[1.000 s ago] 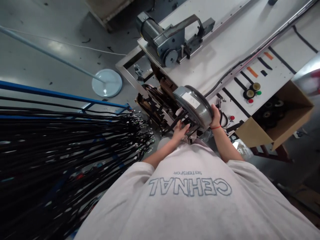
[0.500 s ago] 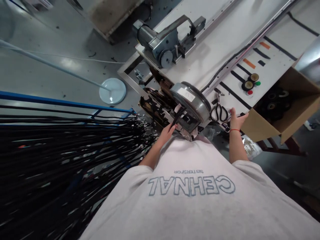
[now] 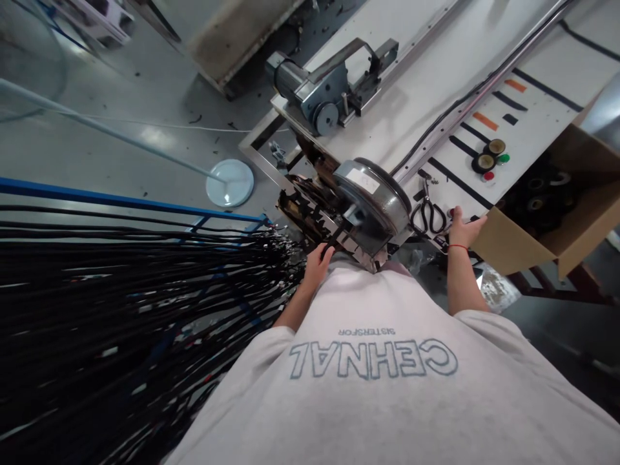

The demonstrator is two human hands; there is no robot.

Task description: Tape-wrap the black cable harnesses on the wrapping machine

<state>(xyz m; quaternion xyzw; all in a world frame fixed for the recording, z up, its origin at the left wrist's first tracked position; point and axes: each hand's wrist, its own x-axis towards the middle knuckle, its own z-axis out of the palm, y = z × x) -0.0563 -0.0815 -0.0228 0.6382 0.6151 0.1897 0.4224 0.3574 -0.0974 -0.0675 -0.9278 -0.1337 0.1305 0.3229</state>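
Fingers closed, my left hand (image 3: 318, 261) grips a black cable (image 3: 334, 240) beside a round metal machine (image 3: 372, 200) at the near corner of the workbench. My right hand (image 3: 462, 229) lies on the bench edge with its fingers spread, holding nothing that I can see. Close to its left are black-handled scissors (image 3: 429, 216). Two tape rolls (image 3: 490, 155), a green button (image 3: 504, 158) and a red button (image 3: 488, 175) sit farther up the white bench.
Many black cables (image 3: 145, 290) hang on a blue rack (image 3: 97, 200) at the left. A cardboard box (image 3: 520, 242) with black rolls stands right of my right hand. A motor unit (image 3: 320, 90) is on the bench's far left, with a round white base (image 3: 230, 183) on the floor.
My left hand has drawn slightly back and left from the round machine, and the cable end has come away from its front opening. My right hand stays at the bench edge.
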